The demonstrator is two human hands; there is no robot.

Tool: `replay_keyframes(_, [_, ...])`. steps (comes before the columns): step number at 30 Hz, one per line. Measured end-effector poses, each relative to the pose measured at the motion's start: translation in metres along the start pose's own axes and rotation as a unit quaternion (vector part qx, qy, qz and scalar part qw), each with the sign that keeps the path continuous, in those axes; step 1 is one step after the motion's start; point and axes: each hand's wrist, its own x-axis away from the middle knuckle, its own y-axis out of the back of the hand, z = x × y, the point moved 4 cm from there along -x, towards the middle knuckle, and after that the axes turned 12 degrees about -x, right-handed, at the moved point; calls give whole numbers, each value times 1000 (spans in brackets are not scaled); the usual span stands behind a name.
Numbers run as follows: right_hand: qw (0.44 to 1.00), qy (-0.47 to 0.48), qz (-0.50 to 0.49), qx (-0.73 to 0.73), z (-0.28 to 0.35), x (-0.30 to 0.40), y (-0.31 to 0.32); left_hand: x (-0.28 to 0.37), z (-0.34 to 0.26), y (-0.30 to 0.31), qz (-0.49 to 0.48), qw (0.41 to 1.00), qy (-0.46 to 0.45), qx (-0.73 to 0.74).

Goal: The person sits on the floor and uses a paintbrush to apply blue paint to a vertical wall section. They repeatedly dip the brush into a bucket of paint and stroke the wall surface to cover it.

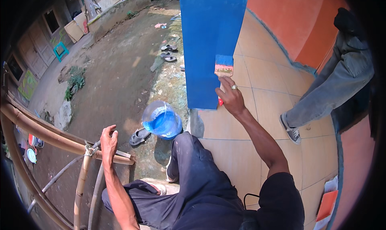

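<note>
My right hand [230,94] grips the handle of a wide paintbrush [223,67] whose bristles are coated in blue. The bristles lie at the right edge of a low wall [211,28] painted blue; whether they press on it I cannot tell. My left hand [109,141] holds nothing, its fingers loosely bent and apart, over the end of a bamboo rail [120,158]. In front of my knee stands a clear plastic bucket [159,117] with blue paint inside.
At right, another person's leg [325,88] and sneaker [291,129] stand on the tiled floor [232,154]. Bamboo scaffolding [80,187] rises at my left. A grey sandal [140,137] lies beside the bucket, with a pair of sandals [169,52] farther off. An orange wall [286,16] bounds the tiles.
</note>
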Motion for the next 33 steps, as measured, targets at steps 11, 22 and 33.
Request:
replay_keyframes(11, [954,-173,77,-231,-4,4,-34,-3,-4,-4,18,1000,5,5])
replay_keyframes(22, [988,63,-142,6,22,-193,123,-2,1,5,10,1000,5,6])
replay_keyframes(33, [999,21,-30,22,19,-46,-19,6,3,11,-12,1000,20,16])
